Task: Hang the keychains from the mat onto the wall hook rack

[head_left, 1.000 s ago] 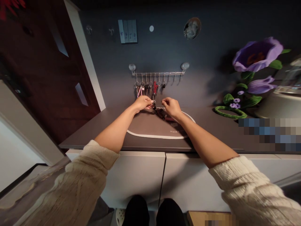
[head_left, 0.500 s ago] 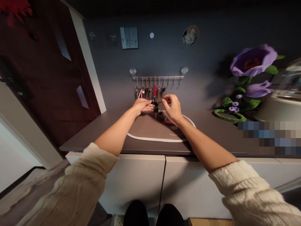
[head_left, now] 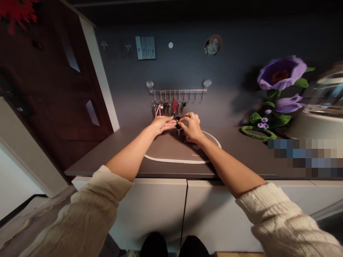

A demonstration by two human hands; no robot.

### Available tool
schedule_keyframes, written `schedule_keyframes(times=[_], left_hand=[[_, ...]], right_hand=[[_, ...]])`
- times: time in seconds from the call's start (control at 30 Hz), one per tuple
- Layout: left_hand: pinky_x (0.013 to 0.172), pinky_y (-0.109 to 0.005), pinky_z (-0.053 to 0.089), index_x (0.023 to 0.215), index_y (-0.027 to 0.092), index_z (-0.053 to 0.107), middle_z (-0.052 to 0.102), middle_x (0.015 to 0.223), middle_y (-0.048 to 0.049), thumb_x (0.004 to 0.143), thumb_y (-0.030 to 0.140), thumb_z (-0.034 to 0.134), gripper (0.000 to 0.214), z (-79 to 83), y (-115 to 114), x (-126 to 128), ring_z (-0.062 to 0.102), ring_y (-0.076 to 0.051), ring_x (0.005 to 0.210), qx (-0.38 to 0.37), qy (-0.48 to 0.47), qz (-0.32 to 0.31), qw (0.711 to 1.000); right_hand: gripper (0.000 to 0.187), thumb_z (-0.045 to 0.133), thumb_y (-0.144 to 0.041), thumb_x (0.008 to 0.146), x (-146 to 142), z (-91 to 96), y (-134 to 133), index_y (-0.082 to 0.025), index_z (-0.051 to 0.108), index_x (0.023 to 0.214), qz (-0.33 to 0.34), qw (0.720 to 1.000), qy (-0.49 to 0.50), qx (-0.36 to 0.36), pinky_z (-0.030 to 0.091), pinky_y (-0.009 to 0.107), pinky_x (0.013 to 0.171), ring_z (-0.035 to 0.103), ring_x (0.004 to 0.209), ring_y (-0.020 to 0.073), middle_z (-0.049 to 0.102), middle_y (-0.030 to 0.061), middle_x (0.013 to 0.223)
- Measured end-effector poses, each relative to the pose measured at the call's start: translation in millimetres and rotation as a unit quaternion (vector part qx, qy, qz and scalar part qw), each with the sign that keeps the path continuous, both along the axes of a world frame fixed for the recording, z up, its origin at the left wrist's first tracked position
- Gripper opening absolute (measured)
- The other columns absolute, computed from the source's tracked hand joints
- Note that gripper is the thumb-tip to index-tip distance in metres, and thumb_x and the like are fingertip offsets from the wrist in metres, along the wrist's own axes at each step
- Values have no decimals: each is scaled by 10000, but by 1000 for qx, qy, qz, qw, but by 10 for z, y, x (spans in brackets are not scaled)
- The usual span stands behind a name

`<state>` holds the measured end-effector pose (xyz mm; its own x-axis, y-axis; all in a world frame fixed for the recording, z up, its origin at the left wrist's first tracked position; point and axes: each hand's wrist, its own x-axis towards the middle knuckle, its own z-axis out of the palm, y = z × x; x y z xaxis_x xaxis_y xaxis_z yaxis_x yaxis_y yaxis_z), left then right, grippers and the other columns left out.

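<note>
Between my two hands, above the brown mat (head_left: 166, 150), hangs a bunch of black-headed keys (head_left: 178, 125). My left hand (head_left: 164, 124) is on its left side, thumb and fingers closed on the keys' ring. From the right, my right hand (head_left: 191, 125) pinches at the same bunch with thumb and forefinger. Just behind, a clear hook rail (head_left: 179, 90) on the wall carries several key rings, with a red tag (head_left: 175, 105) and a pink strap (head_left: 157, 110) among them. A reddish item (head_left: 190, 140) on the mat is partly hidden by my right hand.
The mat lies on a dark countertop (head_left: 102, 153) over white cabinet doors (head_left: 150, 207). Purple crafted flowers (head_left: 282, 75) and a pale rounded object with a glassy top (head_left: 311, 123) stand at the right. A dark red door (head_left: 59, 89) is at the left.
My right hand has moved left and slightly down, coming in from beside the keys to touch them. My left hand still holds the bunch. The view has shifted slightly.
</note>
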<state>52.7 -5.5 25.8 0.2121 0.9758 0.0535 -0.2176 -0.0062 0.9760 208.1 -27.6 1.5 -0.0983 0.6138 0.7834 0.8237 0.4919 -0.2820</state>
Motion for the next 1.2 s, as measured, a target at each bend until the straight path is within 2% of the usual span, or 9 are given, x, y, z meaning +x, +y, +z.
schedule_keyframes(times=[0.2,0.53,0.67,0.77,0.93,1.0,1.1,1.2], left_hand=[[773,-295,525,727,75,593,677,735,-134,763,124,564,67,13,-14,21,661,-173,750,-26,-20,-12,999],[683,-234,532,735,104,591,672,708,-93,779,117,528,78,44,12,2,656,-133,677,-60,-43,-21,997],[661,-231,526,704,103,584,656,656,-77,757,94,544,66,49,12,13,643,-121,624,-77,-46,-26,996],[667,-249,523,687,110,567,639,618,-61,746,79,539,73,46,-7,22,627,-112,595,-70,-44,-24,996],[589,-257,496,749,151,539,581,555,10,746,107,529,45,40,-63,39,562,-87,498,9,18,-32,999],[548,-222,460,780,162,537,539,526,40,739,126,548,55,29,-68,59,499,-60,446,58,65,-9,996],[531,-182,403,802,156,564,521,538,48,732,171,577,73,1,-50,98,441,-42,446,165,128,46,977],[602,-188,402,846,147,605,600,683,8,750,222,561,130,-18,-39,127,492,-63,565,278,163,63,945]], right_hand=[[178,537,-345,763,1,-3,-7,-225,663,801,-14,999,21,19,322,398,841,404,1014,245,478,81,1058],[153,543,-311,726,-6,46,-36,-212,649,773,10,996,87,21,313,408,885,414,1036,245,459,80,1099],[129,553,-293,709,13,79,-31,-214,643,758,34,992,118,29,313,400,900,443,1013,233,505,72,1041],[104,551,-269,704,22,101,-25,-204,626,736,78,988,134,24,332,372,889,479,962,204,557,59,942],[123,554,-280,685,27,126,-10,-173,609,712,136,969,205,-21,389,306,799,515,841,159,591,41,848],[150,555,-301,681,28,141,-13,-162,602,711,155,956,241,-56,405,287,755,518,758,139,598,33,797],[194,577,-338,669,29,167,-26,-154,593,731,186,937,285,-84,415,270,719,512,684,118,605,20,744],[236,603,-370,655,30,185,-33,-154,596,749,215,924,303,-88,425,266,709,526,681,117,618,20,740]])
